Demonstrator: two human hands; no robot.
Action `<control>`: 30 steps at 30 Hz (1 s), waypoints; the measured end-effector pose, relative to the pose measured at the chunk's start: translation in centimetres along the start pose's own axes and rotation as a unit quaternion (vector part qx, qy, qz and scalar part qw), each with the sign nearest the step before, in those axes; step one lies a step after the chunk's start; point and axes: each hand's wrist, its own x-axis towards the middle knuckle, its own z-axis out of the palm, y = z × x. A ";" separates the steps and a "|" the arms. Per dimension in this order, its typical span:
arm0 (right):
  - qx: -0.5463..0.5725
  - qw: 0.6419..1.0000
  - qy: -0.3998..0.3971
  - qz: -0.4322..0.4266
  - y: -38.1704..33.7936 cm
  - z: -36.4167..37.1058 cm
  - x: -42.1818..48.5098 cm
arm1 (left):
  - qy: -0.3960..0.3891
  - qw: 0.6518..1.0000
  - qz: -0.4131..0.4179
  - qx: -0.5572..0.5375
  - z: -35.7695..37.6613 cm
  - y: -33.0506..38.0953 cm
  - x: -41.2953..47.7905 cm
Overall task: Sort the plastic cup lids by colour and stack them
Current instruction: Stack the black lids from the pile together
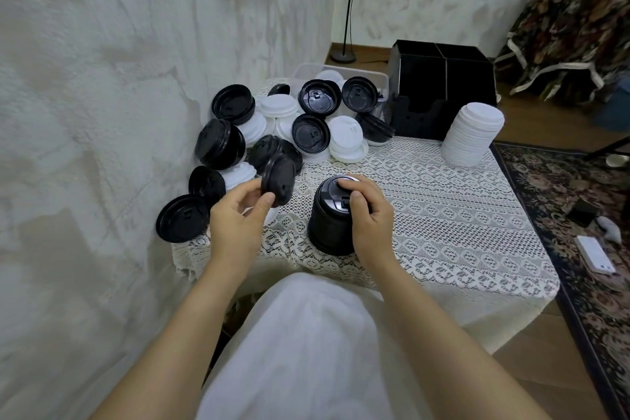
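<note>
— Where is open room seen?
— Bare lace tablecloth [460, 215] is seen right of the black stack [329, 228]. The mixed pile [289, 119] is crowded against the wall [85, 112], and the white stack [472, 135] is set near the far right edge.
— And the hands?
— A round, glossy black lid [278, 181] is pinched, tilted, by the left hand [238, 218]. The black stack's top is gripped by the right hand [370, 218].

1. A black stack [327, 225] of lids stands upright near the front of the bench [443, 215]. The right hand [370, 215] holds its top.
2. One black lid [278, 181] is tipped on its edge, pinched by the left hand [238, 215].
3. A tall white stack [472, 136] stands at the far right.
4. A mixed pile [306, 119] of black and white lids lies at the far left.
</note>
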 end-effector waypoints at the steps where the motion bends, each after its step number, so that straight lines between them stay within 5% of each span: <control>1: 0.000 1.000 0.000 0.000 0.0 0.0 0.0 | -0.003 0.999 -0.011 -0.034 0.2 0.3 -0.2; 15: -0.003 1.000 -0.010 0.005 -0.2 -0.1 0.0 | -0.050 0.896 -0.178 -0.404 2.0 3.0 -1.8; 22: 0.016 0.999 -0.016 0.043 -1.1 -0.2 0.1 | -0.083 0.893 -0.213 -0.387 3.9 3.3 -3.2; 30: 0.026 0.997 -0.040 0.068 -1.7 -1.1 0.6 | -0.073 0.934 -0.228 -0.265 4.9 3.4 -3.7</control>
